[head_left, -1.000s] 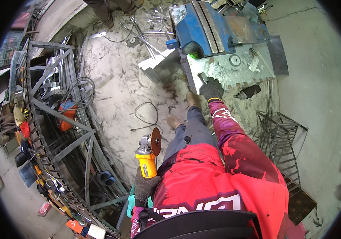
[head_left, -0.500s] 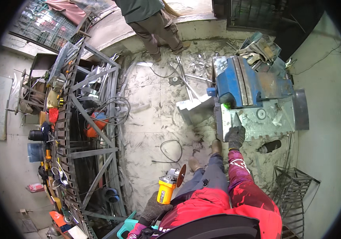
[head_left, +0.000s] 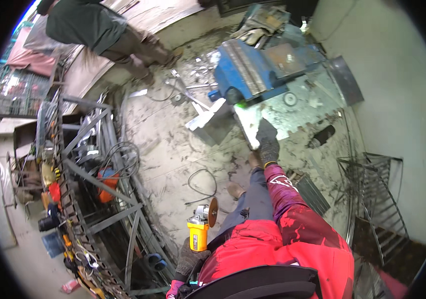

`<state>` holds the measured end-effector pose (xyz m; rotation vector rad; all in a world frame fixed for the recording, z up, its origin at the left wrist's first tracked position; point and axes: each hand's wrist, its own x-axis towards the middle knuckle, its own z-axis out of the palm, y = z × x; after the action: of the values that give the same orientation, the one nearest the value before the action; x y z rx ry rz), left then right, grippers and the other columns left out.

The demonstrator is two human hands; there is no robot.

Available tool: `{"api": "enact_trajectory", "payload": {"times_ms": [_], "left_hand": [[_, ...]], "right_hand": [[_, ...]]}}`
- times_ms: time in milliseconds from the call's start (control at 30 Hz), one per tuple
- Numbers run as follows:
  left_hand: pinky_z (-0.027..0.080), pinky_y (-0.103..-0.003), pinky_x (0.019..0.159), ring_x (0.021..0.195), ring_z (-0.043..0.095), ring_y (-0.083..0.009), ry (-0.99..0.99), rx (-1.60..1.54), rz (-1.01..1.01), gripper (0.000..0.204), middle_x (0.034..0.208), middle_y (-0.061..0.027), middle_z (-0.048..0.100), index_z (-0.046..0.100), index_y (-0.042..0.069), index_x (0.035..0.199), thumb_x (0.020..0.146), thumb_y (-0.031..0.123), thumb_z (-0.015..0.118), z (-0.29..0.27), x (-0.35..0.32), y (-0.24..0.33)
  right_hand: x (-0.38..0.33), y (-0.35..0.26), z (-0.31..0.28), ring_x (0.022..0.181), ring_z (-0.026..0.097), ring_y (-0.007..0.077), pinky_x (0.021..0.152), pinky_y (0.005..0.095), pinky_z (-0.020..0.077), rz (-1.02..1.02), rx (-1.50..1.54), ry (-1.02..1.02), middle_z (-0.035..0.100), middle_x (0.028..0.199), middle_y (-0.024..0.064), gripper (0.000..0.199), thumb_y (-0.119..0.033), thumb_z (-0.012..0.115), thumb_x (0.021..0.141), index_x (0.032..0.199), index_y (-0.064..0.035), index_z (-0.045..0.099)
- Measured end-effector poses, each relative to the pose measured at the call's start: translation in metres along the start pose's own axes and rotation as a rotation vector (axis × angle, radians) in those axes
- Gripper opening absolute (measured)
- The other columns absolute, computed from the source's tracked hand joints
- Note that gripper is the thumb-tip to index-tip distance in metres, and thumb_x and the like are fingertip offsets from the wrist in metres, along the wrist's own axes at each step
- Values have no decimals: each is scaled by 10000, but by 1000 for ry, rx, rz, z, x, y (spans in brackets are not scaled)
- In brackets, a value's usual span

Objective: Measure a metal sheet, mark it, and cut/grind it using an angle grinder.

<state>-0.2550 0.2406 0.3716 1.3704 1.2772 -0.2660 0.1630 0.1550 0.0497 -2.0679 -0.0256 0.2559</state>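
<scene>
My left hand [head_left: 191,258], in a dark grey knit glove, grips the yellow body of an angle grinder [head_left: 198,236] beside my hip. The grinder points up and away, and its brown disc [head_left: 213,212] faces right. My right hand [head_left: 269,150], gloved too, reaches forward to the near edge of a metal-topped bench [head_left: 302,114]. Its fingers appear closed around a flat grey piece [head_left: 266,130] with a pointed end, whose kind I cannot make out. Just beyond sits a big blue bench vise [head_left: 243,70], with a bright green glow at its near-left corner.
A grey metal rack [head_left: 104,174] with stock and tools fills the left side. A loose cable [head_left: 202,185] and metal offcuts [head_left: 205,115] lie on the dusty floor. A person in a dark top [head_left: 86,30] stands at the far left. A dark bottle [head_left: 322,136] lies right of my hand.
The view has swung to the right, so bench and vise appear farther left. My right hand still reaches to the bench edge, and the left still holds the grinder.
</scene>
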Motion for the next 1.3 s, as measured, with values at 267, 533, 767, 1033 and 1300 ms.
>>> {"api": "enact_trajectory", "payload": {"times_ms": [267, 533, 767, 1033, 1300], "left_hand": [[524, -330, 728, 792, 613, -176, -75, 0, 153, 625, 910, -72, 627, 514, 39, 1123, 622, 184, 858, 19, 27, 69], [524, -335, 731, 799, 617, -183, -39, -8, 246, 624, 916, -77, 628, 516, 38, 1123, 624, 195, 855, 74, 92, 151], [524, -340, 734, 807, 620, -189, 151, 50, 228, 623, 922, -83, 630, 519, 36, 1123, 625, 206, 852, 160, 164, 261], [525, -346, 738, 815, 624, -197, 275, 54, 110, 622, 929, -89, 631, 522, 34, 1123, 627, 219, 849, 206, 175, 313], [525, -352, 741, 824, 628, -204, 318, 76, -14, 622, 936, -95, 633, 525, 32, 1123, 630, 232, 845, 214, 172, 323]], "right_hand": [[-29, -124, -150, 501, 579, 163, 393, 281, 422, 395, 545, -63, 658, 846, 79, 230, -84, 636, 874, 1091, -18, 602], [106, -153, -243, 617, 625, 192, 529, 319, 495, 296, 440, 5, 668, 857, 102, 209, -156, 642, 861, 1004, -2, 646], [364, -179, -220, 730, 606, 228, 685, 360, 471, 193, 322, -65, 641, 797, 157, 307, -227, 644, 790, 970, 21, 653], [551, -209, -125, 991, 678, 317, 834, 451, 524, -576, -1347, -490, 689, 1078, 175, 267, -186, 553, 873, 1050, -60, 708], [612, -163, -52, 1098, 632, 354, 922, 456, 507, -187, -1009, -416, 642, 1214, 157, 389, -270, 418, 957, 1205, -67, 639]]}}
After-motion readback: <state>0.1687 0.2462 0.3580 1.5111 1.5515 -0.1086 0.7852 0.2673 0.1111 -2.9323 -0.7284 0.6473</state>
